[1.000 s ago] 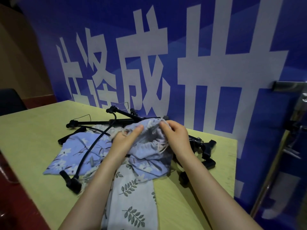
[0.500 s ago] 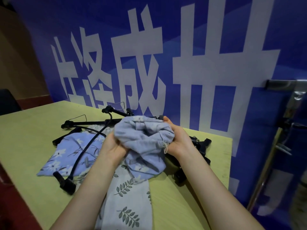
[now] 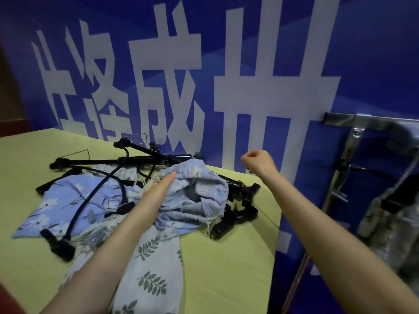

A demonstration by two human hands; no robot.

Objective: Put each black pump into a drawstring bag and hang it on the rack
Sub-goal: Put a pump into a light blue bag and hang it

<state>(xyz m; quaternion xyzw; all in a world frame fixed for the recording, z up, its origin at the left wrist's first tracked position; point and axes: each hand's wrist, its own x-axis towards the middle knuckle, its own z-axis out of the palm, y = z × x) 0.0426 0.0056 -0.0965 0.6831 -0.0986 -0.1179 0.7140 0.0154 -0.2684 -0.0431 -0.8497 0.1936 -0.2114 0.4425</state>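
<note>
A: Where are the fingers (image 3: 169, 177) of the left hand (image 3: 158, 189)?

B: They lie nearly straight against the mouth of the blue flowered drawstring bag (image 3: 192, 200), pressing its gathered edge; whether the thumb pinches cloth cannot be told. The right hand (image 3: 258, 162) is raised clear of the desk (image 3: 226, 268), its fingers curled into a loose fist. A thin cord seems to hang below it, but that is too faint to confirm.

A: And the task's things?

B: The bag is bunched near the desk's far right part, its opening turned toward the viewer. Black pumps (image 3: 140, 158) lie crossed behind and beside it, with 1 hose (image 3: 90, 200) curving over a second flowered bag (image 3: 63, 200) lying flat at the left. A leaf-printed bag (image 3: 149, 264) lies nearest the viewer, partly under the left forearm. The metal rack (image 3: 362, 123) stands to the right, off the desk, with a filled bag (image 3: 390, 223) hanging on it, before a blue banner (image 3: 249, 64).
</note>
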